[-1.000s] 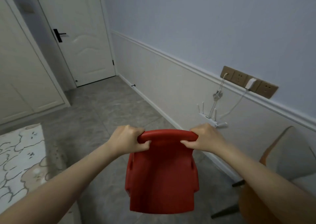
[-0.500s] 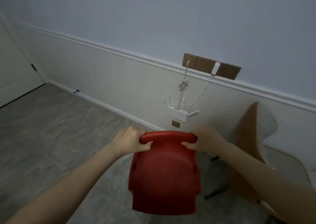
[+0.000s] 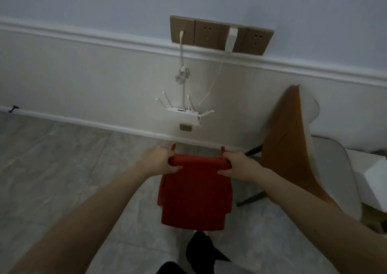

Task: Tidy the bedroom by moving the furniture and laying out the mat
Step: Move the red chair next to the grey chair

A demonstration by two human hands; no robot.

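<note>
1. Floor (image 3: pixel 62 169) – grey marbled tile, runs to the skirting along its far edge. Looks hard and smooth; chair legs would prob. slide or scrape on it.
2. Wall (image 3: pixel 104 74) – pale panel below a moulding, blue-grey above.
3. Tan-and-white chair (image 3: pixel 293 148) – right side of floor, near the skirting, dark legs. Just beside the red chair, not touching as far as can be told.
4. Red chair (image 3: pixel 194 196) – small, one-piece moulded plastic w/ rounded top rail. Sits mid-floor near the far edge, backrest toward the wearer, two leg tips showing past the rail. Cannot tell whether its feet are on the floor. Judged light and stiff, glossy so a bit slippery; best taken by the top rail at both corners, as now.
5. Socket strip (image 3: pixel 222 35) – brown plates on the wall, two white leads plugged in.
6. Router (image 3: pixel 184 114) – white, aerials up, low on the wall directly behind the red chair. Fragile; keep the chair's legs off it and off the hanging leads.
7. Left hand (image 3: pixel 159 160) – wrapped round the rail's left corner, thumb underneath.
8. Right hand (image 3: pixel 236 164) – clamped on the rail's right corner, thumb on the near face.
</note>
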